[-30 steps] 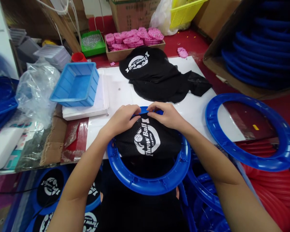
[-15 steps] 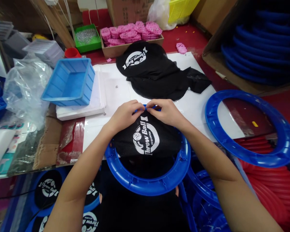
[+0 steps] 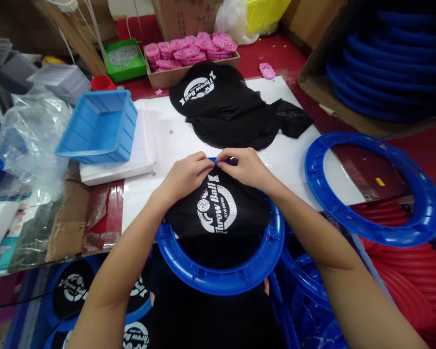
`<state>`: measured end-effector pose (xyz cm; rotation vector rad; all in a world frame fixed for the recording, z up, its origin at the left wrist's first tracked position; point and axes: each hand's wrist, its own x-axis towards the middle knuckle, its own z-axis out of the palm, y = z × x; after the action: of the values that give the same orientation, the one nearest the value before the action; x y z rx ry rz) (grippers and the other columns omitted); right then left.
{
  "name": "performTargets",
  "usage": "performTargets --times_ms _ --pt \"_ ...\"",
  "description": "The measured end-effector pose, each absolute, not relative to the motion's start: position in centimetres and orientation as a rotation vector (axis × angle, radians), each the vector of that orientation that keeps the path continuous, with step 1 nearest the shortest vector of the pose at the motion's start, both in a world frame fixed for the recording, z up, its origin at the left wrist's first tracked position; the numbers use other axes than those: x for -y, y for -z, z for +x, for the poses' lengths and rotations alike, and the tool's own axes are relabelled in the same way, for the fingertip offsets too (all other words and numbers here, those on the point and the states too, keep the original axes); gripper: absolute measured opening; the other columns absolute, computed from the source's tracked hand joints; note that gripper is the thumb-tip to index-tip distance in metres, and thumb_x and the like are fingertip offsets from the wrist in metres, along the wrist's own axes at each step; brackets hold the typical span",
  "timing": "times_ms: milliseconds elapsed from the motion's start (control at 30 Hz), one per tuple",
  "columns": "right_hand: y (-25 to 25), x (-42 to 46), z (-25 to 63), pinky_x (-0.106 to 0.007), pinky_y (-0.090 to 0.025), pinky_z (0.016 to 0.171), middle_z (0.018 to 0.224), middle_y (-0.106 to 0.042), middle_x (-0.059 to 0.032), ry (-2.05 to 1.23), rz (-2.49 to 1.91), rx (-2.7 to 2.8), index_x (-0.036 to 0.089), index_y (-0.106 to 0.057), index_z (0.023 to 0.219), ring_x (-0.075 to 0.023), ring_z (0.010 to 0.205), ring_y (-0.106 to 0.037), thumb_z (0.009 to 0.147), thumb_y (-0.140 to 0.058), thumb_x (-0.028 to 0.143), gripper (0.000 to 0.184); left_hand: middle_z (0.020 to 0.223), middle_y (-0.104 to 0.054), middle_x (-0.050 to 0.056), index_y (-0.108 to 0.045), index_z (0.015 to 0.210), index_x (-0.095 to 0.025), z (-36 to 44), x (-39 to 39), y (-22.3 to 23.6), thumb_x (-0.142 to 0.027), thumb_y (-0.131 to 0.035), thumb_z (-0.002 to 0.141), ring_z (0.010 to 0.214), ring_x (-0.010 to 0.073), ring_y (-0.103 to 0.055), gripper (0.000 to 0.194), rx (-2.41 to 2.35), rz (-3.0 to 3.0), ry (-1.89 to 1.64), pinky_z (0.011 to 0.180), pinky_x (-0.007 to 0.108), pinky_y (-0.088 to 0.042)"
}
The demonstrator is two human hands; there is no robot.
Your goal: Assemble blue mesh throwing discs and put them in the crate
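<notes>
My left hand (image 3: 191,173) and my right hand (image 3: 241,166) meet at the far edge of a blue plastic ring (image 3: 221,283), fingers pinched on black mesh fabric (image 3: 189,218) there. White "Throw Ball" print shows on the fabric, which spans the far part of the ring; the near part of the opening looks uncovered. The ring's near side overhangs the table edge, close to my body. Beyond my hands lie more black printed mesh pieces (image 3: 232,109), spread flat and overlapping. A second blue ring (image 3: 407,235) rests to the right, without fabric.
On the left stand a blue bin (image 3: 98,133) on a white slab and a clear plastic bag (image 3: 32,135). Pink pieces fill a cardboard tray (image 3: 192,68) beside a green tray of small metal parts (image 3: 125,58). Stacked blue rings (image 3: 388,72) and red rings (image 3: 403,286) sit right.
The whole view has shifted slightly left. Both hands stay pinched at the ring's far edge, with the fabric in almost the same place.
</notes>
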<state>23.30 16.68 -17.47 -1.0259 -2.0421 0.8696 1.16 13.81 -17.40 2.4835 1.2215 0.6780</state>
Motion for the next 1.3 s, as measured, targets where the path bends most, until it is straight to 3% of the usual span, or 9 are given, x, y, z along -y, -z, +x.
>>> performTargets --times_ms 500,1000,1167,1300 --pt "18.0 -16.5 23.1 -0.028 -0.058 0.071 0.085 -0.08 -0.0013 -0.798 -1.033 1.992 0.019 -0.078 0.087 -0.019 0.079 -0.074 0.086 -0.066 0.015 0.013 0.102 -0.068 0.007 -0.075 0.107 -0.019 1.3 -13.5 17.3 -0.019 -0.051 0.107 0.084 0.0185 -0.064 0.024 -1.282 2.668 -0.556 0.069 0.03 -0.049" --pt "18.9 -17.7 22.8 -0.031 -0.05 0.075 0.083 -0.074 -0.0038 -0.562 -0.92 2.232 0.019 -0.071 0.087 -0.0199 0.079 -0.067 0.085 -0.06 0.012 0.013 0.108 -0.067 0.011 -0.073 0.112 -0.018 1.7 -13.7 16.9 -0.014 -0.049 0.103 0.082 0.0216 -0.063 0.025 -1.426 2.736 -0.322 0.058 0.032 -0.041" --pt "18.8 -20.8 21.8 -0.035 -0.049 0.081 0.089 -0.073 -0.0086 -0.379 -0.862 2.446 0.018 -0.07 0.093 -0.0242 0.087 -0.066 0.09 -0.057 0.014 0.014 0.113 -0.07 0.013 -0.073 0.116 -0.016 0.8 -14.5 15.7 -0.018 -0.05 0.105 0.098 0.0272 -0.065 0.026 -1.394 2.806 -0.456 0.074 0.038 -0.049" --pt "17.6 -22.8 20.8 -0.039 -0.048 0.082 0.104 -0.073 -0.0144 -0.191 -1.005 2.603 0.017 -0.07 0.106 -0.0295 0.103 -0.063 0.098 -0.049 0.014 0.023 0.117 -0.07 0.013 -0.072 0.114 -0.016 1.6 -11.3 13.6 -0.027 -0.061 0.103 0.108 0.029 -0.064 0.019 -1.159 2.833 -0.46 0.09 0.042 -0.049"
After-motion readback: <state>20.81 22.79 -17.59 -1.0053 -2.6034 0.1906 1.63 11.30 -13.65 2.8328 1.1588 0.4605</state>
